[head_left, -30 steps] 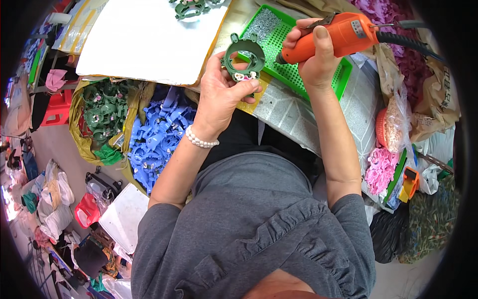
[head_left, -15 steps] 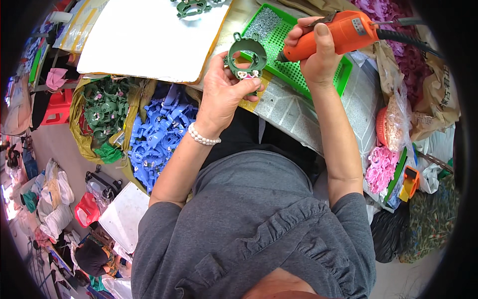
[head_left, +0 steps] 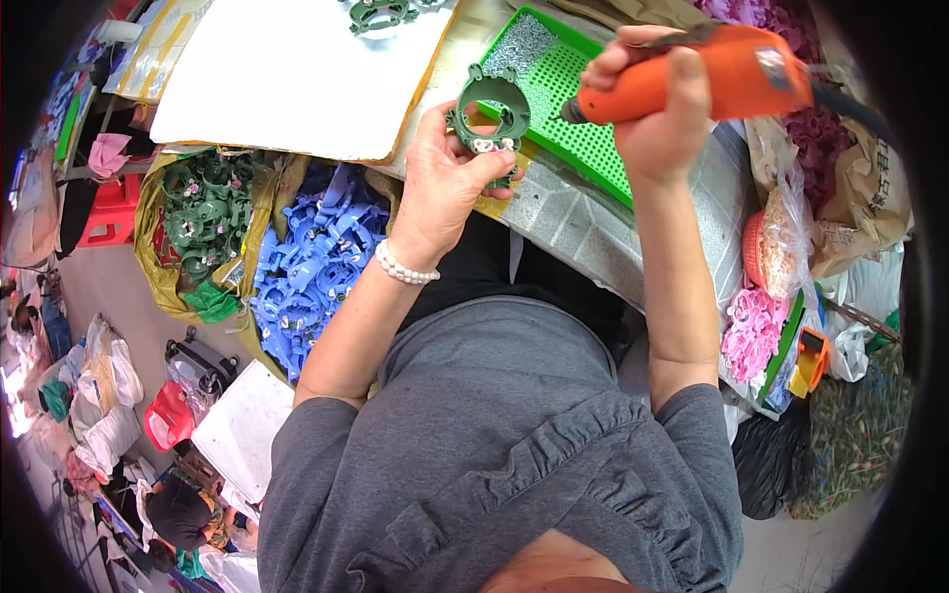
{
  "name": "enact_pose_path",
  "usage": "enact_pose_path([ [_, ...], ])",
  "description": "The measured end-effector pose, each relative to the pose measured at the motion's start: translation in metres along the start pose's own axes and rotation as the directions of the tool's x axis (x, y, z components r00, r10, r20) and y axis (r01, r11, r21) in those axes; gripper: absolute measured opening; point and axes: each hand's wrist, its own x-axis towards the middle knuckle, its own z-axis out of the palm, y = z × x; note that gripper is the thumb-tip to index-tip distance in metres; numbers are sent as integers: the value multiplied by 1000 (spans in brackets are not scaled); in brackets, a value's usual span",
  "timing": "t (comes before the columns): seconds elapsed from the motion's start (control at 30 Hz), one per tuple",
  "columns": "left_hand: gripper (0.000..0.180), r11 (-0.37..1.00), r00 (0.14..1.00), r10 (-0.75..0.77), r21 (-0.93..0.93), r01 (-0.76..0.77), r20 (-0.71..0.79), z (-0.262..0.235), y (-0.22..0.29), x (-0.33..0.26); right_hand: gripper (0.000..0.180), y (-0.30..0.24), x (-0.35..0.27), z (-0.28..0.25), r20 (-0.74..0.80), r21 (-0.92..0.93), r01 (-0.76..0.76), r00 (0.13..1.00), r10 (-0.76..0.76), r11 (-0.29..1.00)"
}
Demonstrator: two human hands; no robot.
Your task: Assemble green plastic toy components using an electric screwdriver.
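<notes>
My left hand (head_left: 442,183) grips a dark green ring-shaped plastic part (head_left: 511,111) with small white and pink pieces at its lower side. The ring faces up, held over the table's front edge. In my right hand (head_left: 660,124) is an orange electric screwdriver (head_left: 727,77), slightly blurred, its dark tip pointing left toward the green part, some distance from it. Beneath the tool lies a green perforated tray (head_left: 570,138), with a heap of small silvery screws (head_left: 521,44) at its far left end.
A white board (head_left: 287,84) at the left carries green parts (head_left: 381,12). Bags of green parts (head_left: 206,212) and blue parts (head_left: 316,267) stand left of my lap. At the right are pink parts (head_left: 756,331), a red basket (head_left: 756,252) and brown paper (head_left: 870,188). A cable (head_left: 855,111) trails from the screwdriver.
My right hand has moved the screwdriver to the right, away from the green part. My left hand and the part have stayed nearly in place.
</notes>
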Motion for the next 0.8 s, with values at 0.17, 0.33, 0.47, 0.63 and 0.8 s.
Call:
enact_pose_path([
  [0.17,50,1000,1000,-7,-4,7,-8,-2,2,-2,38,28,-1,-3,-102,-79,35,994,-43,996],
  [0.33,50,1000,1000,0,-10,0,-12,-5,0,-1,38,31,-1,-1,-122,-106,56,990,-69,993],
  [0.47,50,1000,1000,10,2,-10,-6,-4,-3,-1,39,33,-1,0,-128,-101,54,990,-67,993],
  [0.63,51,1000,1000,-10,-14,10,1,-4,-2,-2,40,31,0,0,-145,-103,45,988,-60,994],
  [0.8,50,1000,1000,-15,-10,15,-5,-5,-3,-3,41,31,-1,1,-148,-124,59,986,-77,991],
])
